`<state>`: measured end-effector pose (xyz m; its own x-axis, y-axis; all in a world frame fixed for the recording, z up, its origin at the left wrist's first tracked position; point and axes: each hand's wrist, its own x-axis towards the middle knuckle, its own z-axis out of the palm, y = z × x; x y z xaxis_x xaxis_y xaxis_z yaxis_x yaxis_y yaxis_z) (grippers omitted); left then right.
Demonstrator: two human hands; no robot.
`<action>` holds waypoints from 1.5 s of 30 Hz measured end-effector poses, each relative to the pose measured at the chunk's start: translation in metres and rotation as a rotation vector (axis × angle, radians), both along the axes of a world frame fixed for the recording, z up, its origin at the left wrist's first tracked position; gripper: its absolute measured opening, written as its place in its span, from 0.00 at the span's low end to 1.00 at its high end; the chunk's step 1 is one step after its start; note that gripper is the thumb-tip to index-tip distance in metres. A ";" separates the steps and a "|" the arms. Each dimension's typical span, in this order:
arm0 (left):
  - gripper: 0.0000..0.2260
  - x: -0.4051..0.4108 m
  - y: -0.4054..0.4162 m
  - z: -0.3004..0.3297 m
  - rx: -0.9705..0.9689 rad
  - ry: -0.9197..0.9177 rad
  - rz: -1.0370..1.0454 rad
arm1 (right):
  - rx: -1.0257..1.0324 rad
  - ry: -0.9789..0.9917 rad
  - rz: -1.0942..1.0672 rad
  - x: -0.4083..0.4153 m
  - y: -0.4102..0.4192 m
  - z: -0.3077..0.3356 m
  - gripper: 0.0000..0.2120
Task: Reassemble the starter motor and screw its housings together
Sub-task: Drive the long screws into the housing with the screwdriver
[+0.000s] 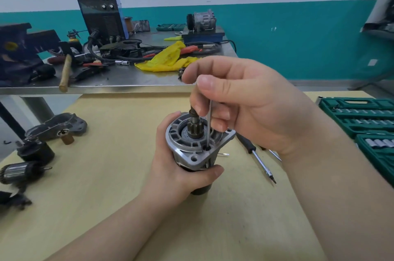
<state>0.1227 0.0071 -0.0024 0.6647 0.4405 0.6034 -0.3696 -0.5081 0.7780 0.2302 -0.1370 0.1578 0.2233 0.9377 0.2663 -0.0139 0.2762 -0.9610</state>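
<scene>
a starter motor (pixel 191 149) is held upright just above the middle of a pale wooden table (pixel 106 196), its silver flanged housing (pixel 187 154) facing up and a toothed pinion gear (pixel 195 127) standing from the centre. a long thin bolt (pixel 209 124) is stood almost vertically, its lower end entered in a hole (pixel 206 148) at the flange's near right edge. the dark motor body is wrapped by the left hand (pixel 172 166), thumb pressed under the flange. the top of the bolt is pinched between the thumb and curled fingers of the right hand (pixel 241 100).

the bolt is judged not yet threaded. if it were tilted, the far housing's thread could be missed or crossed; if the left hand's hold slackened, the housings could turn out of line and the bolt could bind. a slip of the fingers could drop it inside.

a second thin pin (pixel 225 154) shows just beside the flange on the right. a screwdriver (pixel 259 157) lies on the table nearby, a green socket set (pixel 362 115) further right. an armature (pixel 21 172), a grey nose housing (pixel 57 126) and dark parts lie to the left. a cluttered steel bench (pixel 119 77) stands behind.
</scene>
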 end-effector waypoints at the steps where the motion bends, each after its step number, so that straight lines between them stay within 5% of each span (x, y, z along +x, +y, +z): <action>1: 0.49 0.000 0.000 0.000 0.001 0.000 -0.003 | 0.001 0.025 0.016 0.000 0.000 -0.001 0.04; 4: 0.49 0.002 0.000 -0.002 0.006 -0.009 -0.002 | 0.023 0.102 -0.056 -0.003 0.003 -0.003 0.05; 9: 0.47 0.006 0.003 -0.004 -0.099 -0.022 -0.003 | 0.352 0.049 -0.604 -0.033 0.018 -0.029 0.11; 13: 0.47 0.006 0.004 -0.003 -0.080 -0.014 0.011 | 0.356 0.224 -0.272 -0.028 0.023 -0.033 0.05; 17: 0.47 0.004 0.003 -0.003 -0.093 0.011 0.026 | 0.261 -0.076 -0.202 -0.008 0.018 -0.034 0.16; 24: 0.48 0.004 0.003 0.001 -0.059 -0.009 -0.010 | 0.598 -0.669 -0.808 -0.027 0.030 -0.052 0.15; 27: 0.48 0.003 0.005 0.000 -0.026 -0.008 -0.021 | 0.527 -0.658 -0.669 -0.027 0.028 -0.045 0.14; 31: 0.49 0.000 0.001 -0.002 -0.041 0.013 -0.005 | 0.380 -0.329 -0.301 -0.014 0.010 -0.028 0.11; 36: 0.51 0.002 0.004 -0.004 -0.062 0.027 -0.008 | 0.342 -0.321 -0.266 -0.012 0.008 -0.020 0.06; 38: 0.51 0.002 0.005 -0.004 -0.067 0.019 -0.019 | 0.380 -0.395 -0.389 -0.018 0.013 -0.021 0.04; 42: 0.50 0.001 0.001 -0.003 -0.043 0.001 -0.012 | 0.493 -0.856 -0.969 -0.028 0.024 -0.027 0.03; 45: 0.50 0.001 0.000 -0.001 -0.028 -0.006 -0.007 | 0.460 -0.926 -1.126 -0.033 0.025 -0.026 0.14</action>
